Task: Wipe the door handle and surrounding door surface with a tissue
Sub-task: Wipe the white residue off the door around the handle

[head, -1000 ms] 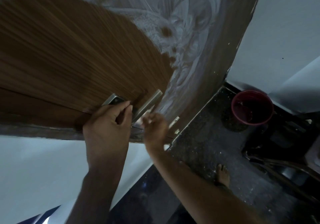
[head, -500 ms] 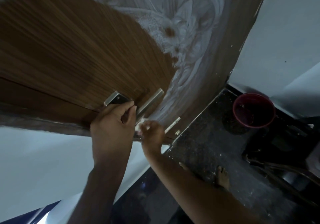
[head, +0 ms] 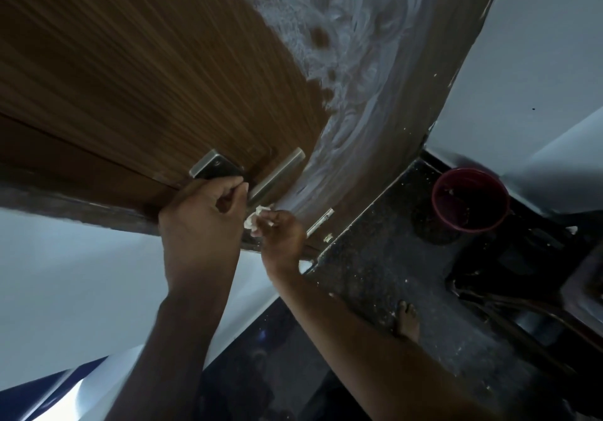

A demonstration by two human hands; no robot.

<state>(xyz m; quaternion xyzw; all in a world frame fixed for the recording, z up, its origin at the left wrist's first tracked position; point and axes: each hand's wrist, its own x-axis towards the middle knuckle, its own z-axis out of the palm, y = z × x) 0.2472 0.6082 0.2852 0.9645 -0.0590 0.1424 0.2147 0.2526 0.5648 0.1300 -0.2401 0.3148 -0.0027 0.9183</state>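
Observation:
A brown wood-grain door (head: 137,71) fills the upper left; its lower right part is covered in white smeared swirls (head: 352,61). A silver lever handle (head: 277,172) sticks out near the door's edge, beside a dark lock plate (head: 215,166). My left hand (head: 202,225) is closed around the base of the handle at the door edge. My right hand (head: 284,234) pinches a crumpled white tissue (head: 256,216) just below the handle's base, against the door edge. A metal latch plate (head: 321,221) shows on the door edge to the right.
A dark red bucket (head: 470,202) stands on the dark speckled floor (head: 385,274) at right. A bare foot (head: 408,321) is on the floor below it. White walls (head: 535,61) flank the door. Dark furniture with curved metal legs (head: 522,309) sits at the far right.
My right hand with the tissue has moved down and left from the lever toward its base at the door edge. My left hand keeps its grip on the handle.

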